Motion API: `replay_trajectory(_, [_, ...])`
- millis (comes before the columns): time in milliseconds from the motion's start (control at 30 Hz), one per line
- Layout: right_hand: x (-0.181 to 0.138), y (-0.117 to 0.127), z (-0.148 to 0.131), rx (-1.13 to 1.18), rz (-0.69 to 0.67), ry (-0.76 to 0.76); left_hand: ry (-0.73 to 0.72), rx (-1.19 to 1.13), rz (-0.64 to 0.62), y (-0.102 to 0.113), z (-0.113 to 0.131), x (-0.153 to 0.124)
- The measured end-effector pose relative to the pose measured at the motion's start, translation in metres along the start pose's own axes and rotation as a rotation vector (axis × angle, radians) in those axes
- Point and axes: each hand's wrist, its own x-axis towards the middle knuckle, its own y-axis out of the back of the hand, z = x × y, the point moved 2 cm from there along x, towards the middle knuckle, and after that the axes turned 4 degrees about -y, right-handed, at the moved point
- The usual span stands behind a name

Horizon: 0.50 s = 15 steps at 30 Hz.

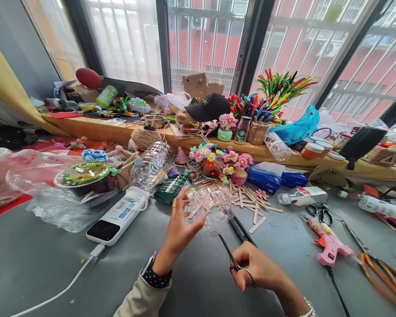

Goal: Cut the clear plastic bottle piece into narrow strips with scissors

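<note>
My left hand (pixel 180 226) holds up a clear plastic bottle piece (pixel 214 207) above the grey table (pixel 36 264), fingers curled round its left edge. My right hand (pixel 255 268) grips small black scissors (pixel 229 253) through the finger loops. The blades point up and left, with their tip at the plastic's lower edge. Behind the plastic lie several wooden craft sticks (pixel 251 200).
A white power bank (pixel 117 218) with cable lies left, beside a crushed clear bottle (pixel 150 165) and plastic bags. A pink glue gun (pixel 330 244), black scissors (pixel 320 213) and orange-handled pliers (pixel 379 275) lie right. Flower crafts (pixel 222 160), twine and a black cap (pixel 207 108) crowd the back shelf.
</note>
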Motion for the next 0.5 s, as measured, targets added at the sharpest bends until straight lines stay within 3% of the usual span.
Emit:
replay_trajectory(100, [-0.005, 0.009, 0.001, 0.082, 0.105, 0.086, 0.17, -0.039, -0.091, 0.006, -0.001, 0.009])
replay_trajectory(233, [-0.008, 0.029, 0.005, 0.115, 0.61, 0.231, 0.211, -0.041, -0.145, 0.003, -0.007, 0.011])
replay_trajectory(300, [-0.007, 0.035, 0.009, 0.138, 0.794, 0.267, 0.236, -0.037, -0.189, 0.001, -0.007, 0.011])
replay_trajectory(367, [-0.005, 0.037, 0.012, 0.209, 0.858, 0.281, 0.264, -0.045, -0.245, 0.0, -0.003, 0.012])
replay_trajectory(500, [0.003, 0.032, 0.017, 0.382, 0.764, 0.269, 0.244, -0.021, -0.285, 0.003, 0.008, 0.015])
